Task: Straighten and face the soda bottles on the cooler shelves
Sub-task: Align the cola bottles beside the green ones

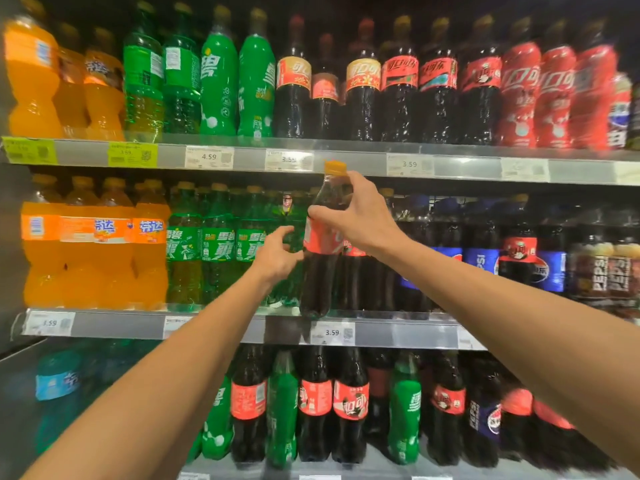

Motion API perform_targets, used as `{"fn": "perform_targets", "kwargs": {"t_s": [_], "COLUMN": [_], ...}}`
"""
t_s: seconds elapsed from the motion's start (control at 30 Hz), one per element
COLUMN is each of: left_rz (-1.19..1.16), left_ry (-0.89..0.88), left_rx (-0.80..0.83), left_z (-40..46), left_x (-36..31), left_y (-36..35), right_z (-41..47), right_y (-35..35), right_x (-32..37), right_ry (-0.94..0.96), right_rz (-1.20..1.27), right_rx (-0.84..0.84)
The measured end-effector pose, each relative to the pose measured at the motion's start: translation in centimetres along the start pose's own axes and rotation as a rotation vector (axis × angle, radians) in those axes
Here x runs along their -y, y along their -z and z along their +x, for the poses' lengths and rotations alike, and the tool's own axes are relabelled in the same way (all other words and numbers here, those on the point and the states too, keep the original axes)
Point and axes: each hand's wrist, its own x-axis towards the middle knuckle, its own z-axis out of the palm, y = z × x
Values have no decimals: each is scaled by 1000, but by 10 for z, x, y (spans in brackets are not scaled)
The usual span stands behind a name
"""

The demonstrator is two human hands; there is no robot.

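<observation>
A cola bottle [320, 268] with a red label and a yellow cap stands at the front edge of the middle shelf [221, 329], tilted slightly. My right hand [356, 216] grips it around the neck and shoulder. My left hand [277, 254] is just left of the bottle's label, fingers apart and curled, holding nothing; I cannot tell if it touches the bottle. Green Sprite bottles [218, 247] stand directly left of it, partly hidden by my left hand. More cola bottles [360, 278] stand behind my right wrist.
Orange Fanta bottles [93, 244] fill the middle shelf's left, Pepsi bottles [547, 261] its right. The top shelf [346, 155] holds orange, green and cola bottles. The bottom shelf carries mixed cola, Sprite and Pepsi bottles [349, 407]. Price tags [332, 333] line the shelf edges.
</observation>
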Motion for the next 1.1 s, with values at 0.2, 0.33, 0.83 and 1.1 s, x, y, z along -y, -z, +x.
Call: {"fn": "perform_targets", "kwargs": {"t_s": [0.2,0.33,0.83,1.1], "left_rz": [87,116,268,394], "left_ry": [47,64,-56,-46], "left_rx": [-5,-146,-361,-390], "left_z": [4,3,-16,-11], "left_x": [-6,-7,14,17], "left_y": [-37,-43,-14,-17], "right_z": [6,10,1,0], "right_y": [7,14,-37,-49], "right_x": [-18,-28,-26,-33], "right_ry": [-137,-182,-116,-226], "right_rz": [-67,-75,-119,-137], "right_rx": [6,-18,-15,-4]}}
